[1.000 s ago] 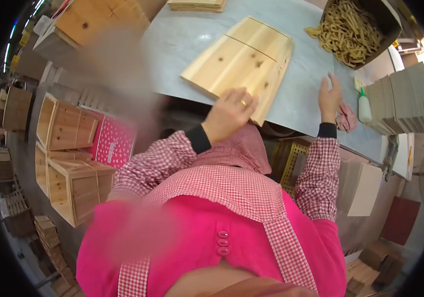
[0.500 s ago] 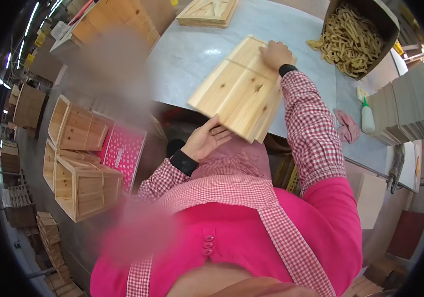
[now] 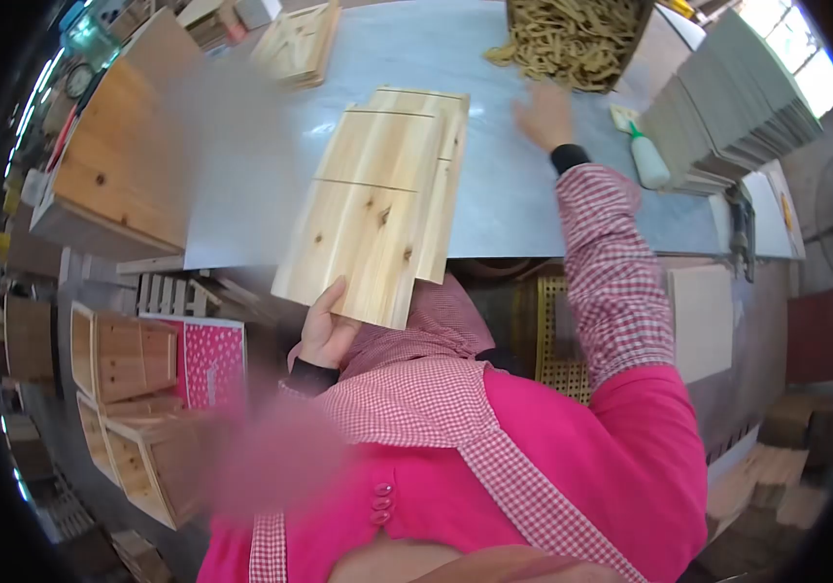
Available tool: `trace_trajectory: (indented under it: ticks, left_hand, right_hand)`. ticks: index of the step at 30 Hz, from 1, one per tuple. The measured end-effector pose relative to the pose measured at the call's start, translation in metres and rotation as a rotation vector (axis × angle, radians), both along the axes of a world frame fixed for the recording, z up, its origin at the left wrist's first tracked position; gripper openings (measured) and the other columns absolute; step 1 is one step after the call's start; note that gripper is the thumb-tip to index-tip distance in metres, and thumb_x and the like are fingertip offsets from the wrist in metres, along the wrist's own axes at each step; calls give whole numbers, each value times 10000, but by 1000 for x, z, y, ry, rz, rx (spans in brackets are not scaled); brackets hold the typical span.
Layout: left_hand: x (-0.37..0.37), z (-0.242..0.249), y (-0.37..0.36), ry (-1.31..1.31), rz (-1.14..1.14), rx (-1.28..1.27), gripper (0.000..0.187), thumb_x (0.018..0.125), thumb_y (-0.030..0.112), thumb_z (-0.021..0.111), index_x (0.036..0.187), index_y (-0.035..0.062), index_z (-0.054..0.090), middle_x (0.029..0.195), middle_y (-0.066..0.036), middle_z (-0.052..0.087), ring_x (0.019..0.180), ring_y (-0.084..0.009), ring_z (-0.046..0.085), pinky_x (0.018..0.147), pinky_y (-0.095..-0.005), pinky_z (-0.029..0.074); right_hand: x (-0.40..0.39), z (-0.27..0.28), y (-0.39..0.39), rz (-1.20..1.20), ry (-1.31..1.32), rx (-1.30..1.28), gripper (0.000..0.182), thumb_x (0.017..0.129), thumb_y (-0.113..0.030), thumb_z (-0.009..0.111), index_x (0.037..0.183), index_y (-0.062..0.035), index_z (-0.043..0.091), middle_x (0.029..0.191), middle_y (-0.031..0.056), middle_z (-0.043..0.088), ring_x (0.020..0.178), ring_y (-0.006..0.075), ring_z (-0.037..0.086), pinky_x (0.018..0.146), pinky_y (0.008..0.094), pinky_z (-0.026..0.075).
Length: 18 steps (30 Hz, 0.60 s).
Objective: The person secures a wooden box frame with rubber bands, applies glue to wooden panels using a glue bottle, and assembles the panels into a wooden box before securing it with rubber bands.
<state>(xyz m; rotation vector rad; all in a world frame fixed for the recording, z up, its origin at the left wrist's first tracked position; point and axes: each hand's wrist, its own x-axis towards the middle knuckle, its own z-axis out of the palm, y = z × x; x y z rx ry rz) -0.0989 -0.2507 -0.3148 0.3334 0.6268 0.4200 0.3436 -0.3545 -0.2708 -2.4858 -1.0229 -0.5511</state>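
My left hand (image 3: 327,330) grips the near end of a pale pine panel (image 3: 358,228), thumb on top and the other fingers hidden beneath. A second wooden panel (image 3: 443,185) shows along its right side, overlapped by the first. Thin dark lines run across the upper panel, which has several brown knots. The panels reach past the table's front edge toward my lap. My right hand (image 3: 545,117) is off the wood, over the table just below a box (image 3: 642,39) full of tan flat bands (image 3: 572,44); motion smears its fingers.
A glue bottle (image 3: 647,160) lies right of my right hand, beside a tall stack of grey boards (image 3: 727,97). Slatted wooden pieces (image 3: 298,44) lie at the table's far left. Wooden boxes (image 3: 130,355) stand on the floor at left, near a yellow crate (image 3: 554,335) under the table.
My right hand has let go of the panel's far end and moved right, toward the bands. The left hand now holds the near edge of the panels. The view has shifted.
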Motion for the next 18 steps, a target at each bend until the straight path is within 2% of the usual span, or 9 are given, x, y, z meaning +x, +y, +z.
trace_trajectory:
  ticks: [2,3,5,7,10,12,15,16,18]
  left_hand:
    - [-2,4,3,27,-29,-26,466,919,107,574,1336,2,398,1310,-154,516,1215,-290,504,1039,-443,419]
    - [-2,5,3,39,-38,-38,471,928,117,560,1348,1,382,1319,-160,507,1218,-296,503,1036,-449,422]
    - [-3,6,2,34,-41,-51,474,928,119,559,1351,3,377,1318,-159,507,1214,-295,507,1031,-449,427]
    - [-1,5,3,28,-15,-66,482,929,121,557,1357,7,369,1317,-157,508,1207,-293,514,1022,-449,437]
    - [-1,3,4,15,-22,-77,487,928,121,561,1358,9,363,1318,-157,506,1208,-294,514,1017,-455,442]
    - [-2,4,2,20,-22,-86,490,927,121,562,1359,10,360,1318,-156,505,1209,-294,513,1015,-458,444]
    - [0,11,0,25,0,-96,418,901,87,602,1276,-18,451,1247,-146,560,1151,-269,554,1000,-413,464]
    - [0,11,1,22,10,-101,418,901,87,602,1276,-18,451,1247,-146,560,1151,-269,554,1000,-413,464]
    - [0,8,1,34,12,-86,417,896,90,610,1269,-15,454,1243,-143,560,1149,-268,554,997,-413,466]
  right_hand:
    - [37,18,-63,-314,39,-158,304,790,-287,627,974,-46,657,989,183,661,948,363,622,814,465,495]
    - [50,21,-91,-457,-31,-266,284,782,-265,622,961,-47,663,969,178,666,958,357,625,827,456,496]
    - [70,17,-148,-583,44,-292,275,788,-252,608,959,-48,678,1020,191,658,1009,356,616,855,462,491]
    - [100,-11,-187,-697,267,-353,366,839,-329,617,1098,-73,657,1144,214,615,1072,355,602,918,467,466]
    - [57,18,-179,-747,273,-421,456,797,-395,668,1121,-75,646,1163,225,602,1091,357,594,941,466,456]
    - [50,15,-179,-767,285,-463,504,776,-428,693,1133,-76,641,1173,230,595,1101,358,590,952,466,451]
    - [72,-17,-188,-811,327,-253,651,681,-476,754,1150,-47,614,1154,234,600,1095,369,586,941,470,456]
    - [72,-15,-185,-802,320,-259,651,681,-476,754,1150,-47,614,1154,234,600,1095,369,586,941,470,456]
    - [70,-16,-188,-795,332,-32,709,652,-513,756,1118,1,610,1122,238,619,1072,385,590,915,449,466]
